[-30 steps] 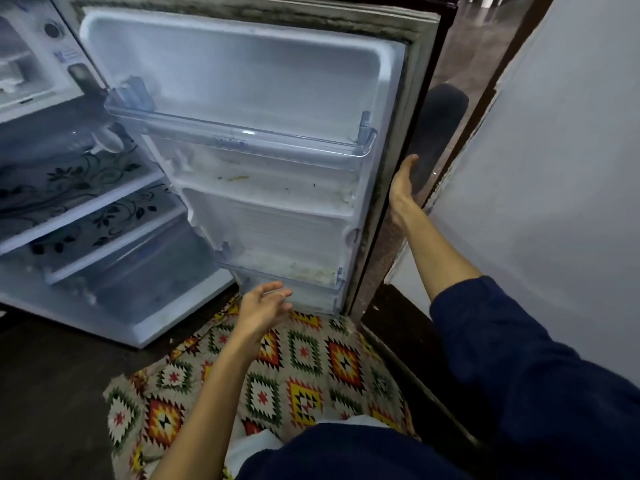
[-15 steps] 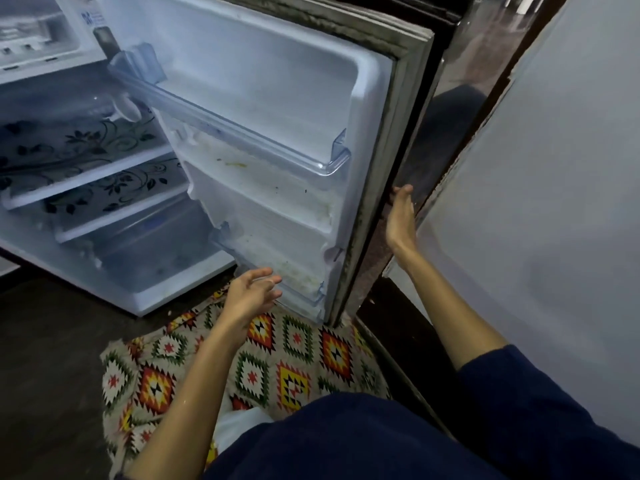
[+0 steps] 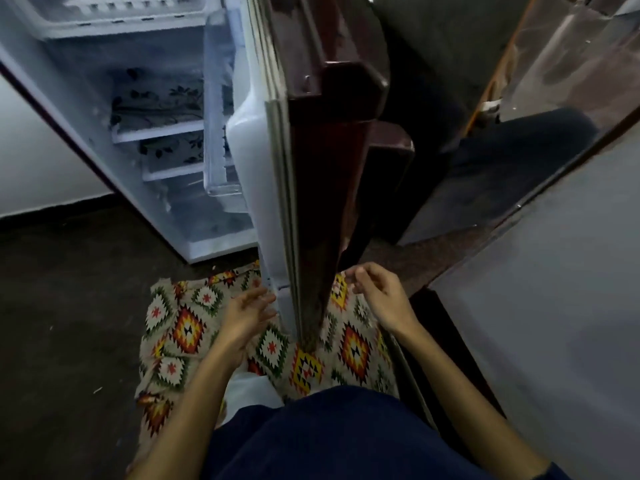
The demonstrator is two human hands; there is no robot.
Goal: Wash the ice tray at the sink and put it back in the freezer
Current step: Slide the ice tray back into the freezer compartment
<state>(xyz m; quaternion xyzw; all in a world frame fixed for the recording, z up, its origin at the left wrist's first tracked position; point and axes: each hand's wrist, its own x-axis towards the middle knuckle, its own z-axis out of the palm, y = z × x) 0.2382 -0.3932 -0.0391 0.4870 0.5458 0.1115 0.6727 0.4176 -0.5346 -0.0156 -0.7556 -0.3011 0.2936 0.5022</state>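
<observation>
Maroon fridge door [image 3: 322, 174] is standing edge-on, ajar, between both hands. Left hand [image 3: 244, 315] is hovering beside its white inner edge, fingers loosely spread; right hand [image 3: 379, 294] is hanging with fingers relaxed, curled, holding nothing. Ice tray [image 3: 128, 3] is lying in the freezer compartment.

Both bare forearms reach forward and down from dark blue sleeves. The left hand [image 3: 246, 313] is relaxed, fingers loosely spread, palm turned inward. The right hand [image 3: 379, 292] hangs opposite — fingers loosely curled, holding nothing.

No legible text or labels.
</observation>
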